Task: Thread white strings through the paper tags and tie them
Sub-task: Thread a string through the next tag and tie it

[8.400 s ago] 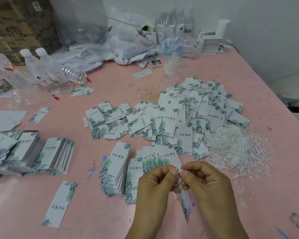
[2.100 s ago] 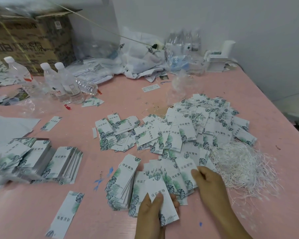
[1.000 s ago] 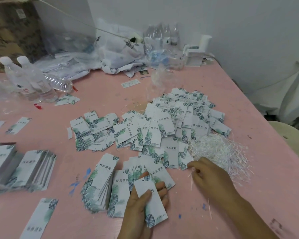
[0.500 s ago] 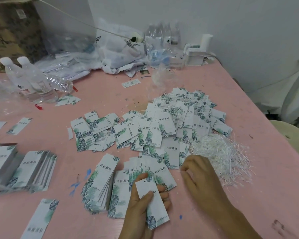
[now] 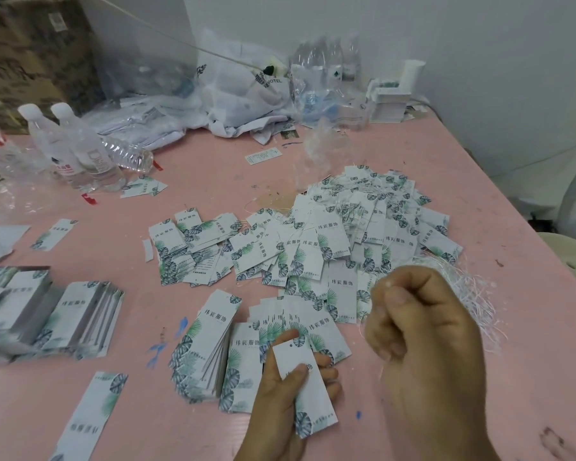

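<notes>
My left hand grips one white paper tag with a green leaf print, thumb across its face, its punched hole at the top. My right hand is raised beside it with fingers curled, pinching a thin white string that dangles below the fist. The tangle of white strings lies on the pink table to the right, partly behind my right hand. A big heap of strung tags spreads across the middle. Fanned unstrung tags lie just beyond my left hand.
Stacks of tags sit at the left, with a single tag near the front edge. Two upright water bottles and a lying one stand far left. Plastic bags, a cardboard box and a white holder line the back.
My right hand left the string tangle, lifted and closed into a fist with one string pinched in it. My left hand kept hold of the single tag.
</notes>
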A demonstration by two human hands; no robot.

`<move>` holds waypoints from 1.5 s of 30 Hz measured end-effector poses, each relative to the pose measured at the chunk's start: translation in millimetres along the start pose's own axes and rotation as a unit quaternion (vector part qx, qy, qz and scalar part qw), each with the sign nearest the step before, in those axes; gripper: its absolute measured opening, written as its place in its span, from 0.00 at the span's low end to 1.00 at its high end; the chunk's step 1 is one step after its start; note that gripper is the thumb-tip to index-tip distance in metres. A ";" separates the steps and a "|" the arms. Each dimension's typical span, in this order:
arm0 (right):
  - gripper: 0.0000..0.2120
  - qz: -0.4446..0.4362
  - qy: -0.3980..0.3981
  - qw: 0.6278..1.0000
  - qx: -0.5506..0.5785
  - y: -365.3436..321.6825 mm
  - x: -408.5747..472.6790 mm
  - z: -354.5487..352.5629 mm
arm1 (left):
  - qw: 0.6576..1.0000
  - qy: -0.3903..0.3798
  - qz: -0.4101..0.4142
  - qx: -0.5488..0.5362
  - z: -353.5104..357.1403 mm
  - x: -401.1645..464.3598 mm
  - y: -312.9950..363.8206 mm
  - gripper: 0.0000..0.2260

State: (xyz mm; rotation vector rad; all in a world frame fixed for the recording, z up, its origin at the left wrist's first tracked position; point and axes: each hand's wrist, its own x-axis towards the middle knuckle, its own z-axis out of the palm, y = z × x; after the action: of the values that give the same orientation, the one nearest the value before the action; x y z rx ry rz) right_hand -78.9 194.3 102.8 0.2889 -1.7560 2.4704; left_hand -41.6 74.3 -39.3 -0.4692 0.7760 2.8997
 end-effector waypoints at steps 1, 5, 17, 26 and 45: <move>0.02 0.001 -0.005 1.000 0.019 -4.0 4.5 1.0 | 1.000 0.003 -0.001 0.002 0.2 -0.1 0.2 0.19; 0.04 0.068 -0.019 0.997 0.028 1.4 29.4 3.7 | 1.000 0.017 -0.006 0.005 2.7 -1.5 1.2 0.18; 0.10 0.408 -0.111 0.822 0.381 21.9 13.2 -10.3 | 0.997 0.060 0.003 0.049 11.0 -8.8 4.1 0.18; 0.04 0.314 -0.054 0.940 0.123 39.5 8.4 -16.6 | 0.996 0.066 -0.002 0.051 10.1 -9.5 2.1 0.21; 0.06 0.141 -0.097 0.897 -0.409 95.3 -18.4 -19.2 | 0.914 0.056 0.153 0.372 1.6 -12.4 0.1 0.14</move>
State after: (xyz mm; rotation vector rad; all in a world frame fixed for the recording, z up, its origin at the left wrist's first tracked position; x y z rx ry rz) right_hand -80.7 181.4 4.7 0.2075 -2.8833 1.6283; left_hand -30.3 74.8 -33.9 -0.4445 2.0015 2.5262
